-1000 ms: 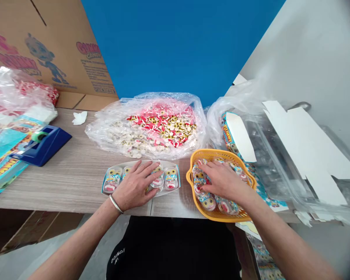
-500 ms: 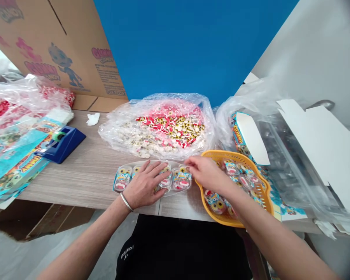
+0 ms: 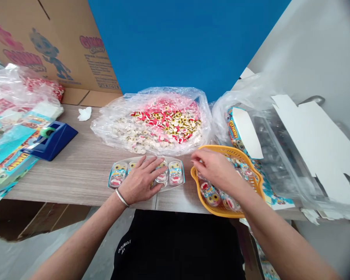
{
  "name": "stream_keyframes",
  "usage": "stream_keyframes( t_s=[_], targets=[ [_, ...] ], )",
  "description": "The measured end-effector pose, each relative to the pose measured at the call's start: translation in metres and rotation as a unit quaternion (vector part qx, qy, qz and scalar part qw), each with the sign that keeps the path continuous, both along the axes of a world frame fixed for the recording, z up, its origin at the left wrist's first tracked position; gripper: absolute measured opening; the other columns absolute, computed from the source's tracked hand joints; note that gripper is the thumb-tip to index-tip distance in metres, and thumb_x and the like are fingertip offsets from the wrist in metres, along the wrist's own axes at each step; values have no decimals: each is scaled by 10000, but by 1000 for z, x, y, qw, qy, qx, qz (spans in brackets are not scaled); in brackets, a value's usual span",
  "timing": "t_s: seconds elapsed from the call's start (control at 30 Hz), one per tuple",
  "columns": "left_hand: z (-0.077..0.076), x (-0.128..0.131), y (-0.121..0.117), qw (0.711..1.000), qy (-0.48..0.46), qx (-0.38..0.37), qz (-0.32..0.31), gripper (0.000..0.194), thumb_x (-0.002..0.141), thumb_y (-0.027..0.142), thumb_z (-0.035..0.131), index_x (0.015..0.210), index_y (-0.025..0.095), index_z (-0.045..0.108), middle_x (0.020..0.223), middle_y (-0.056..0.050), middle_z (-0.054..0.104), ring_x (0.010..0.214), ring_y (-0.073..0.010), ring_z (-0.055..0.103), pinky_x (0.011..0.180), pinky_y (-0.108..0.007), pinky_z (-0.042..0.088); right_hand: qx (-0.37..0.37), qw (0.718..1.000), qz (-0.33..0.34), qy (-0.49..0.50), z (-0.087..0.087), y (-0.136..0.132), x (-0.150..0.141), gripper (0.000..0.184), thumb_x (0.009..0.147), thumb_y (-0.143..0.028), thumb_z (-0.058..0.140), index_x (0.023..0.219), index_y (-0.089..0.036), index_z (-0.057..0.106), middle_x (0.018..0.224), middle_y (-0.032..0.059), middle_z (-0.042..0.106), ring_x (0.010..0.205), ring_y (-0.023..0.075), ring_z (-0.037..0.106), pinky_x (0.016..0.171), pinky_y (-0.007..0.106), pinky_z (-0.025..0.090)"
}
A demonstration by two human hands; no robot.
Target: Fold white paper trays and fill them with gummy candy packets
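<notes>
The left hand (image 3: 139,182) lies on a clear plastic tray (image 3: 182,182), with its fingers (image 3: 147,165) open and spread over four candy packs (image 3: 175,173). The tray sits on the counter (image 3: 76,175). The right hand (image 3: 216,167) is above the rim of an orange basket (image 3: 252,171), at 3 o'clock from the tray. Its fingers (image 3: 196,155) are curved, and I cannot tell if they grip something. More packs lie inside the basket. A plastic bag of gummy candy (image 3: 105,132) is at 12 o'clock from the tray, and a blue tape dispenser (image 3: 54,142) is at 10 o'clock.
</notes>
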State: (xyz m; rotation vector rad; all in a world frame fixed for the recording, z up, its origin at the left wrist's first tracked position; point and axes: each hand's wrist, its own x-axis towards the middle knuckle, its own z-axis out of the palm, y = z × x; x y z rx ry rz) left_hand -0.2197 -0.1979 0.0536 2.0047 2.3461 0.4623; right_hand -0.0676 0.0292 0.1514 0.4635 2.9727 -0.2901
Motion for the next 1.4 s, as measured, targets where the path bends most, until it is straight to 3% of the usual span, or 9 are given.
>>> stream_keyframes(
  t_s=[0.13, 0.3, 0.43, 0.57, 0.77, 0.9, 1.0, 1.17, 1.4],
  targets=[
    [0, -1, 0, 1000, 5, 2, -5, 490, 938, 373, 566, 1408, 236, 559, 1568, -97, 442, 1430, -342, 406, 1198, -593, 260, 48, 992, -29, -111, 7, 13, 43, 230, 977, -387, 530, 922, -209, 665, 907, 56, 729, 848, 243, 695, 680, 298, 412],
    [-1, -2, 1, 1000, 3, 9, -6, 498, 929, 358, 579, 1412, 238, 560, 1566, -103, 443, 1437, -343, 400, 1205, -598, 252, 114, 980, -25, -163, -25, -17, 69, 402, 926, -361, 609, 1272, -156, 586, 1106, 147, 706, 883, 286, 719, 678, 318, 452],
    [-1, -2, 1, 1000, 2, 9, -8, 506, 918, 350, 592, 1411, 235, 563, 1570, -109, 436, 1433, -349, 407, 1202, -606, 259, 113, 980, -59, -153, -38, -31, 68, 394, 917, -287, 608, 1286, -157, 560, 1167, 155, 663, 862, 269, 720, 619, 300, 434],
    [-1, -2, 1, 1000, 0, 10, -6, 509, 913, 347, 603, 1410, 240, 564, 1569, -108, 438, 1433, -350, 407, 1197, -601, 271, 22, 989, -87, -117, -34, -22, 65, 276, 958, -208, 501, 1219, -190, 587, 1147, 108, 689, 896, 245, 704, 655, 294, 404],
    [-3, 0, 0, 1000, 5, 10, -2, 532, 916, 342, 601, 1434, 243, 532, 1590, -101, 406, 1443, -343, 388, 1203, -605, 254, -130, 983, -130, -16, -8, 2, 57, 142, 924, -171, 472, 889, -201, 606, 819, 31, 699, 741, 179, 631, 664, 276, 366],
    [-3, 1, 0, 1000, 5, 12, -2, 549, 897, 335, 625, 1431, 247, 531, 1588, -97, 410, 1438, -343, 390, 1203, -604, 255, -238, 960, -114, 90, 0, 6, 29, 134, 915, -231, 491, 878, -200, 616, 812, 14, 699, 734, 167, 623, 681, 266, 409],
    [-2, 1, 0, 1000, 8, 11, -2, 537, 901, 335, 621, 1424, 242, 537, 1582, -98, 418, 1438, -344, 391, 1203, -609, 252, -287, 951, -106, 51, -9, -1, -3, 138, 897, -217, 519, 876, -182, 651, 777, 10, 702, 687, 150, 612, 633, 245, 406],
    [1, 1, 0, 1000, 18, 10, -5, 535, 914, 354, 610, 1431, 237, 530, 1571, -96, 436, 1442, -345, 385, 1222, -621, 199, -144, 984, -99, -43, -33, -18, -46, 187, 902, -182, 535, 920, -158, 719, 902, 75, 760, 836, 182, 673, 720, 254, 425],
    [2, 1, 0, 1000, 24, -1, -11, 593, 902, 359, 626, 1464, 228, 491, 1567, -103, 440, 1474, -353, 339, 1237, -637, 118, -10, 996, -24, -84, -41, -26, -51, 276, 953, -223, 478, 1024, -114, 721, 983, 173, 755, 951, 280, 710, 779, 315, 476]
  ],
)
